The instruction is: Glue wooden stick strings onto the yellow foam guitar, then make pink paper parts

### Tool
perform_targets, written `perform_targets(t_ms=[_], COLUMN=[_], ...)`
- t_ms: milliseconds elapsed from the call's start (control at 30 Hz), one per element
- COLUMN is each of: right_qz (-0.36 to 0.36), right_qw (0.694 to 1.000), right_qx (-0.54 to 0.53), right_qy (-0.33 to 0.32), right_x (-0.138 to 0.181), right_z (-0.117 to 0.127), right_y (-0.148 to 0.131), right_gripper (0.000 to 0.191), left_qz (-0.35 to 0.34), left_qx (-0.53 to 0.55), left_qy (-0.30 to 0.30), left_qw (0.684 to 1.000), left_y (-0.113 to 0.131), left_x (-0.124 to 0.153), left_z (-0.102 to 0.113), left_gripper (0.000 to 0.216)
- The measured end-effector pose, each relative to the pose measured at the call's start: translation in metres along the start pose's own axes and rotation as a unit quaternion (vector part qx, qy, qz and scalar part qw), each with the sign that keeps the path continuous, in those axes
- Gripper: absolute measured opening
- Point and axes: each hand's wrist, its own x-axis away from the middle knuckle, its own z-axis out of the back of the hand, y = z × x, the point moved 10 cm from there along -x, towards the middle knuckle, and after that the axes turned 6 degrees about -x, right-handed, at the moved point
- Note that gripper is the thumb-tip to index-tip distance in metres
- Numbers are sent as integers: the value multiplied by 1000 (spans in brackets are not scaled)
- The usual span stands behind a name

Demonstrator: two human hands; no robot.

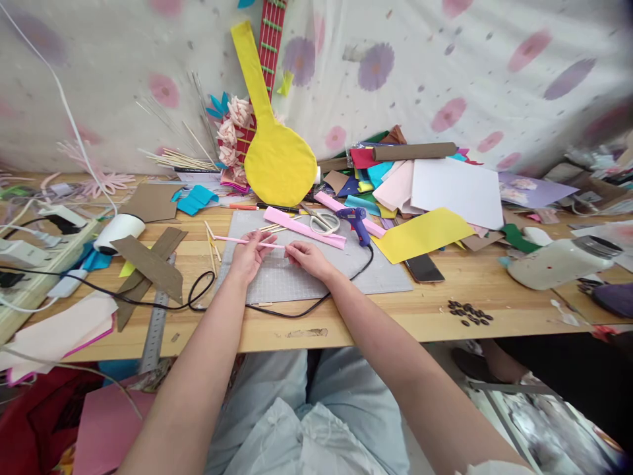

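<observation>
- A pale curtain printed with pink and purple flowers hangs behind a crowded wooden table strewn with craft supplies.
- At center, a person's bare hands work close together but apart, joined by a thin pink stick held above a gray cutting mat.
- The left hand, palm partly turned up, holds the stick between thumb and fingers, one end jutting out past it to the left; the right hand pinches the opposite end.
- Just beyond the hands, a pink strip lies across the mat near white-handled scissors and a purple-blue glue gun, its black cord looping along the table's front.
- Behind the mat leans a yellow banjo-shaped piece, overlapping a red form with a fretted neck and clusters of pale pink flowers.
- To the right, a yellow sheet partly covers a dark phone; small dark pieces sit near the edge, with a white bottle on its side beyond.
- At left, crossed brown strips lie over a metal ruler, near a loaded power strip.
</observation>
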Motion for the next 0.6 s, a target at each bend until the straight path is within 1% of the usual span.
perform_targets(t_ms=[100, 133, 167, 200, 267, 300, 333, 367, 400, 433, 467, 500, 600], right_qz=[4, 4, 4, 3, -7, -20, -41, -70, -104, -123, -128, -129, -144], right_qw=[1000, 1000, 999, 998, 987, 973, 954, 932, 912, 894, 879, 868, 841], right_qx=[14, 18, 23, 31, 71, 109, 161, 215, 267, 316, 365, 405, 479], right_qy=[10, 18, 34, 59, 146, 200, 251, 282, 293, 293, 279, 258, 204], right_x=[-1, -3, -4, -7, -13, -15, -16, -18, -22, -26, -32, -39, -52], right_z=[2, 5, 11, 21, 52, 72, 92, 108, 121, 129, 133, 133, 126], right_y=[2, 2, 1, 1, 0, -1, -1, 0, 3, 4, 4, 5, 15], right_gripper=[40, 40, 41, 41, 43, 44, 44, 43, 39, 32, 23, 20, 36], left_qz=[34, 42, 47, 49, 53, 59, 68, 78, 89, 102, 116, 129, 160], left_qx=[-33, -39, -42, -39, -23, -13, -2, 10, 24, 40, 57, 75, 122], left_qy=[-84, -95, -90, -72, -26, -12, -5, -2, -1, 1, 4, 7, -1], left_qw=[995, 994, 994, 995, 998, 998, 998, 997, 996, 994, 992, 989, 980], left_y=[-9, -11, -13, -12, -11, -11, -12, -13, -14, -16, -18, -20, -25], left_x=[6, 7, 7, 6, 4, 3, 2, 1, 1, 1, 1, 1, 2], left_z=[-19, -22, -20, -17, -6, -3, -1, 0, 1, 1, 2, 2, 0], left_gripper=[17, 17, 16, 15, 10, 8, 6, 6, 7, 9, 10, 11, 16])
